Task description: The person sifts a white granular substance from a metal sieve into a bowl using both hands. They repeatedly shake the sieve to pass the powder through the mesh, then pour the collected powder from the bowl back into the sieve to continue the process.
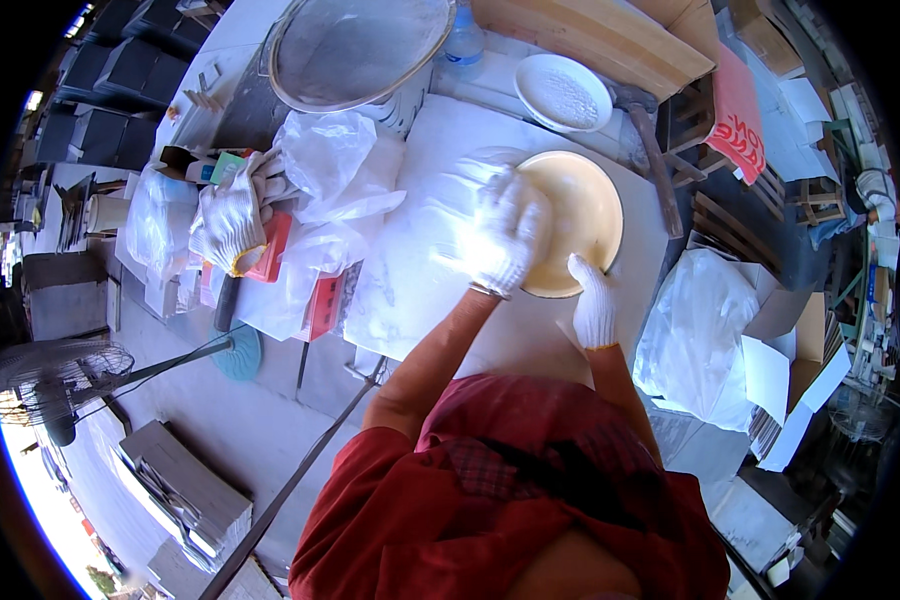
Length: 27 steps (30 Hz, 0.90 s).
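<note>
A cream-coloured bowl (582, 225) is on the white work table in front of me. My right hand (596, 303), in a white knitted glove, grips its near right rim. The thumb shows at the edge, and the other fingers are mostly hidden. Against the bowl's left side is my left hand (508, 228), also gloved in white. Motion blur and glare smear its fingers, so their hold on the bowl cannot be made out.
Behind stand a white bowl of pale powder (563, 93), a large round sieve (355, 50), a water bottle (463, 45) and a hammer (655, 165). Plastic bags (335, 165) and spare gloves (232, 218) lie left. At right are a bagged bundle (698, 330) and an open carton (790, 365).
</note>
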Motion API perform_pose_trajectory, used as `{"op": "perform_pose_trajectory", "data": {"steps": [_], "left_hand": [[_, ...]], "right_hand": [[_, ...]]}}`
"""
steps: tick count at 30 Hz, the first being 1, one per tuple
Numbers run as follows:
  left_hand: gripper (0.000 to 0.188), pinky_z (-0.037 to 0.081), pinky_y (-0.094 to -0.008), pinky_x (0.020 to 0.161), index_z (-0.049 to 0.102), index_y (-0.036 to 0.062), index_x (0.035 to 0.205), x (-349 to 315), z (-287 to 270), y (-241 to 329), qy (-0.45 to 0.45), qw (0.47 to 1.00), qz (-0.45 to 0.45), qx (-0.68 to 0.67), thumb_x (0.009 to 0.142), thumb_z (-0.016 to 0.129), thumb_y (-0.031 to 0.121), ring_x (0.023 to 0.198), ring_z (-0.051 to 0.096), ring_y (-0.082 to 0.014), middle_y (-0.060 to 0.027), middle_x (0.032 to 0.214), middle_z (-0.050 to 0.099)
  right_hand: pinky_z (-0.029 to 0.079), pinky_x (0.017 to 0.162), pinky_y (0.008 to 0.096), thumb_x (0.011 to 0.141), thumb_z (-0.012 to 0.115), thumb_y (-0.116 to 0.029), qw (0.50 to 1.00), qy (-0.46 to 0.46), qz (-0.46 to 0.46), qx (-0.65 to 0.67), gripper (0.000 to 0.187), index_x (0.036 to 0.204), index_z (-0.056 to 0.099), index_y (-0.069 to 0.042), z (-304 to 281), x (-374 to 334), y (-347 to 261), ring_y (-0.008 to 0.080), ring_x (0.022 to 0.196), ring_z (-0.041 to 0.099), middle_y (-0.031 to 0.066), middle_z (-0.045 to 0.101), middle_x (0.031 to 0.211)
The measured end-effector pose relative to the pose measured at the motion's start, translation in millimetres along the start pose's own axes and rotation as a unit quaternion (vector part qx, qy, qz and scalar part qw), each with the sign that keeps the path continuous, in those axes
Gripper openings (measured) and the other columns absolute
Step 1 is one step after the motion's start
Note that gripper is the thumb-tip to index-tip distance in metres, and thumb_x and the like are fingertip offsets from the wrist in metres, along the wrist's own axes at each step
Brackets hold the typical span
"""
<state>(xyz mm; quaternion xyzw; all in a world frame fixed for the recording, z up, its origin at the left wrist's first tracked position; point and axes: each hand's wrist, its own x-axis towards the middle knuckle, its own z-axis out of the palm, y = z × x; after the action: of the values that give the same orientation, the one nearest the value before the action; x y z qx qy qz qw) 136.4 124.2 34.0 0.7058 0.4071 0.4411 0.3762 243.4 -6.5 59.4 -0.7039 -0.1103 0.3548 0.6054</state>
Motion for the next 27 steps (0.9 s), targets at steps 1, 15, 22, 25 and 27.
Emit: {"op": "perform_pose_trajectory", "data": {"steps": [1, 15, 22, 25, 27], "left_hand": [[0.047, 0.042, -0.0539, 0.119, 0.066, -0.0021, 0.137, -2.7, 0.0, 9.3, -0.032, 0.999, 0.009, 0.023, 0.099, 0.070, 0.024, 0.136, 0.054, -0.0467, -0.0255, 0.147, 0.060], [0.026, 0.047, -0.0414, 0.116, 0.074, 0.0033, 0.129, 64.2, -62.9, 22.2, -0.039, 0.997, 0.060, -0.036, 0.106, 0.064, 0.009, 0.134, 0.064, -0.0322, -0.0189, 0.140, 0.069], [0.041, 0.047, -0.0459, 0.115, 0.071, 0.0064, 0.135, 134.1, -45.5, -61.3, -0.150, 0.969, 0.093, 0.174, 0.103, 0.067, 0.032, 0.135, 0.061, -0.0402, -0.0181, 0.147, 0.065], [0.048, 0.038, -0.0571, 0.122, 0.068, 0.0072, 0.138, 130.4, -24.6, -89.5, -0.165, 0.921, 0.252, 0.247, 0.098, 0.070, 0.034, 0.143, 0.053, -0.0427, -0.0205, 0.152, 0.060], [0.054, 0.030, -0.0625, 0.126, 0.067, 0.0071, 0.140, 122.5, -15.6, -98.1, -0.209, 0.889, 0.344, 0.218, 0.094, 0.072, 0.034, 0.147, 0.048, -0.0441, -0.0222, 0.155, 0.056]], "right_hand": [[0.053, 0.104, 0.0354, 0.096, 0.075, -0.010, 1.000, -0.004, 0.001, -0.009, 0.049, 0.141, 0.063, 0.007, -5.2, 3.0, 6.9, 0.0215, 0.118, 0.067, 0.0113, 0.071, 0.130], [0.054, 0.105, 0.0393, 0.091, 0.070, -0.002, 0.960, -0.006, 0.076, 0.269, 0.041, 0.132, 0.066, 0.001, -41.9, 25.9, -1.4, 0.0259, 0.115, 0.069, 0.0105, 0.070, 0.123], [0.055, 0.104, 0.0405, 0.092, 0.067, 0.002, 0.952, -0.010, 0.067, 0.300, 0.035, 0.127, 0.068, -0.001, -45.0, 31.8, -12.9, 0.0263, 0.112, 0.070, 0.0102, 0.070, 0.117], [0.054, 0.108, 0.0429, 0.093, 0.065, 0.001, 0.956, -0.023, 0.041, 0.289, 0.039, 0.132, 0.066, 0.000, -28.4, 28.4, -31.3, 0.0287, 0.117, 0.069, 0.0115, 0.070, 0.121], [0.054, 0.107, 0.0426, 0.093, 0.065, 0.001, 0.960, -0.021, 0.031, 0.279, 0.039, 0.132, 0.067, 0.000, -27.7, 22.0, -37.7, 0.0287, 0.117, 0.069, 0.0116, 0.070, 0.120]]}}
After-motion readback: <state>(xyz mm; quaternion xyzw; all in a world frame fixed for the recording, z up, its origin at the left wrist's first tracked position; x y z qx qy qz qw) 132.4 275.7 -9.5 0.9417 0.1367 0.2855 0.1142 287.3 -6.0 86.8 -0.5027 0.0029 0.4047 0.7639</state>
